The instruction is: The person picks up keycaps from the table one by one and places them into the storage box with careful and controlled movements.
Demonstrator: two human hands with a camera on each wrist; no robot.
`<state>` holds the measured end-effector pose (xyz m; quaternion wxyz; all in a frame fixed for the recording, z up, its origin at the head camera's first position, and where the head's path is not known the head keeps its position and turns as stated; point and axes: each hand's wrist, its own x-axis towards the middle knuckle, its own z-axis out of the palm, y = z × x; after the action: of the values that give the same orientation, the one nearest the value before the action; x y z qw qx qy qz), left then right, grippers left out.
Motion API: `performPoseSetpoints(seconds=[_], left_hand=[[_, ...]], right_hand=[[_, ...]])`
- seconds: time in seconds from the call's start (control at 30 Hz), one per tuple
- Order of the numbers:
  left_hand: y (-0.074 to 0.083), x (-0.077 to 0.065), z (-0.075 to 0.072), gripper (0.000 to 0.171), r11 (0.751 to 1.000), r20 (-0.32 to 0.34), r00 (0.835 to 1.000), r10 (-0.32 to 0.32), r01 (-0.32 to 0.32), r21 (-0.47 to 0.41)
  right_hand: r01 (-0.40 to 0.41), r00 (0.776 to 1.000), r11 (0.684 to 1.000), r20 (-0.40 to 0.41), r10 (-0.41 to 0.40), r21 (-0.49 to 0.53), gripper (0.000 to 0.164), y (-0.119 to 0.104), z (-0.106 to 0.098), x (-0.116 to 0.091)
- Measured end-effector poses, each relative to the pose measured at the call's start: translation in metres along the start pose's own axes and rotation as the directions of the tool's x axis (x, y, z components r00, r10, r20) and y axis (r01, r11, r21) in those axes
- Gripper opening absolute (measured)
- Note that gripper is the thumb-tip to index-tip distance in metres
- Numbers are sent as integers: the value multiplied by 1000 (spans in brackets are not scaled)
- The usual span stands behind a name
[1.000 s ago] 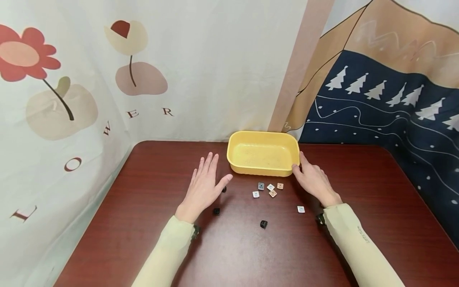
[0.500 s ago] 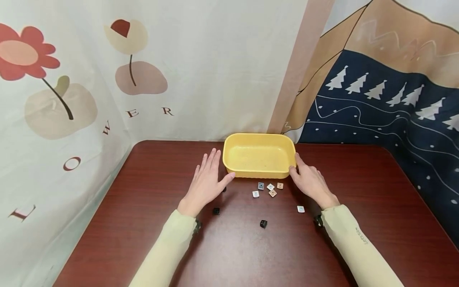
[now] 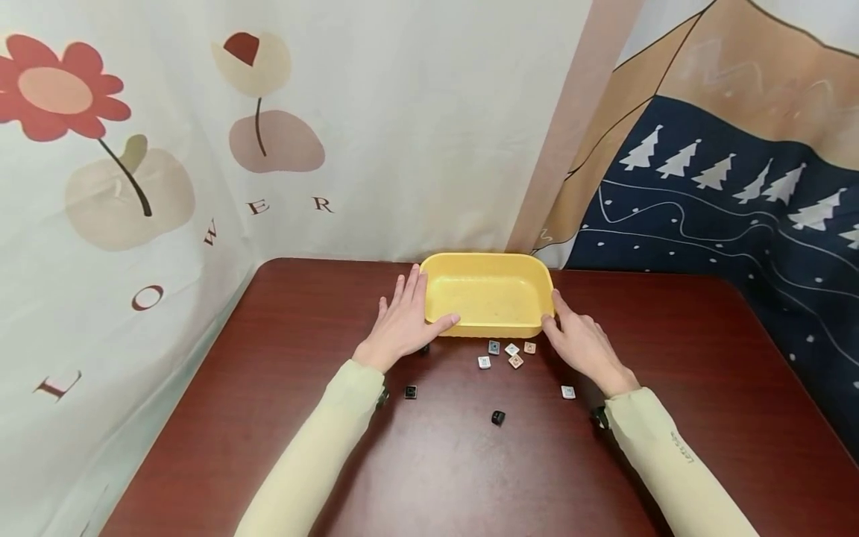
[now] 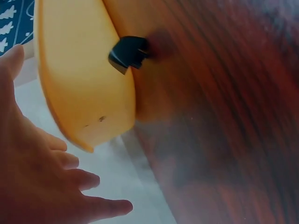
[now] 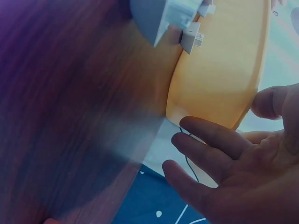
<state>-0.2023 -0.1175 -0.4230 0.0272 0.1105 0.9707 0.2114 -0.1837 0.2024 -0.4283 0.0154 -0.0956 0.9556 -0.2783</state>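
Observation:
A yellow plastic basin (image 3: 486, 331) stands at the table's far edge. Its left end is flanked by my left hand (image 3: 403, 321), whose fingers are straight and whose thumb reaches over the near rim; contact is hard to tell. At the near right corner, my right hand (image 3: 584, 339) has its thumb on the rim and its fairly straight fingers along the end wall. Small keycaps lie in front of the basin: white (image 3: 484, 362), orange (image 3: 515, 362) and grey-blue (image 3: 493, 347). A black keycap (image 4: 128, 52) sits close to the basin, partly hidden by my left hand in the head view.
Nearer on the dark red wooden table (image 3: 429, 485) lie two more black keycaps, one at left (image 3: 411, 392) and one at centre (image 3: 498, 418). A white keycap (image 3: 568, 392) lies apart at right. Patterned curtains (image 3: 403, 149) hang behind the table.
The basin has slid a little left and nearer, with my right hand staying at its corner. My left hand has moved right, up to the basin's left end. The view has shifted slightly.

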Motion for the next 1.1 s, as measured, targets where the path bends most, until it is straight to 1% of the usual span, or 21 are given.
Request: performPoseSetpoints(seconds=[0.1,0.23,0.63,0.7,0.83,0.97,1.1], left_hand=[[0,3,3,113,1000,32,999,0,0,14],[-1,6,4,115,1000,48,999,5,-6,16],[-2,6,6,122,1000,60,998,-26,26,8],[-3,6,6,122,1000,56,998,-28,27,17],[-3,5,7,121,999,57,998,-32,30,24],[-3,6,8,121,999,50,998,-32,30,32],[-2,8,11,122,999,51,998,-34,32,34]], right_hand=[[-5,1000,1000,3,5,9,65,0,0,-1],[-5,1000,1000,3,5,12,65,1,0,0],[4,1000,1000,14,-4,-5,66,3,-1,-1],[-1,1000,1000,28,2,-8,68,2,-3,-1],[-4,1000,1000,30,5,-17,73,3,-7,-4],[23,999,998,-35,-25,-59,74,3,-9,-12],[88,987,986,-121,-105,-142,68,0,-6,-28]])
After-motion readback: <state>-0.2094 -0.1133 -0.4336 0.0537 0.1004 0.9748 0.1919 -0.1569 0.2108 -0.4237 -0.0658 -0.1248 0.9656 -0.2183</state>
